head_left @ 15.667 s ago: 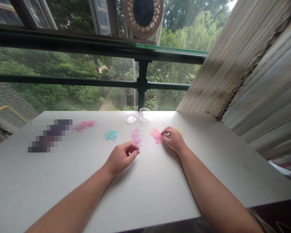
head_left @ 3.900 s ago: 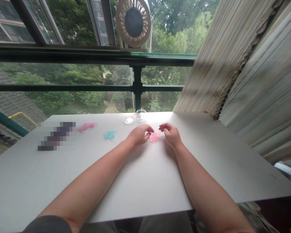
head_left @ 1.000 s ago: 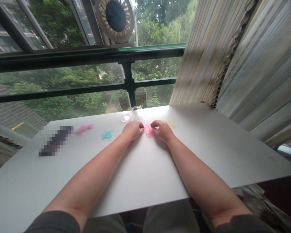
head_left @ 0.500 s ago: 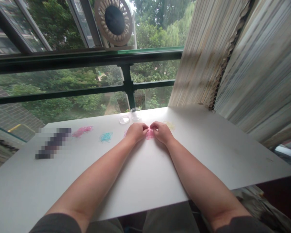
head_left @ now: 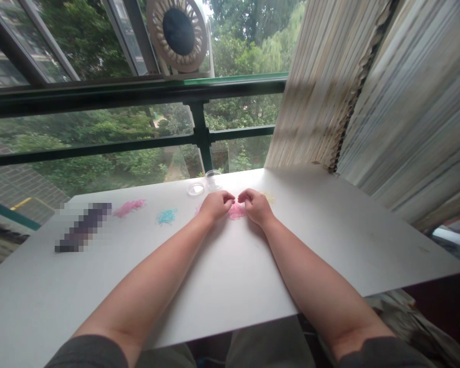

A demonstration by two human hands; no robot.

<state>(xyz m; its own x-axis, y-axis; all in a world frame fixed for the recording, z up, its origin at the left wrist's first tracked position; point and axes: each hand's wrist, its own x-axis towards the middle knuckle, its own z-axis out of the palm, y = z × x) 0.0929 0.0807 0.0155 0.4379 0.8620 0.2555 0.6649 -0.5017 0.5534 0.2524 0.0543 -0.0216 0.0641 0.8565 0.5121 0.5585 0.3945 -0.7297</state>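
Just above a small pink pile [head_left: 236, 211] on the white table, my left hand [head_left: 217, 205] and my right hand [head_left: 255, 206] face each other with a narrow gap between their fingertips. Both have curled fingers pinched toward the thumb; anything held between them is too small to make out. Part of a lighter pink pile [head_left: 198, 208] shows beside my left hand. A pale yellow pile [head_left: 269, 197] lies behind my right hand, partly hidden by it.
A turquoise pile [head_left: 166, 216] and a longer pink pile [head_left: 129, 207] lie to the left, near a blurred dark object [head_left: 85, 228]. A clear round dish [head_left: 213, 179] and a flat clear one [head_left: 195, 189] stand at the back edge, below the window.
The fingers of both hands have lifted slightly off the pink pile, and more of it shows between them. The view has shifted a little.
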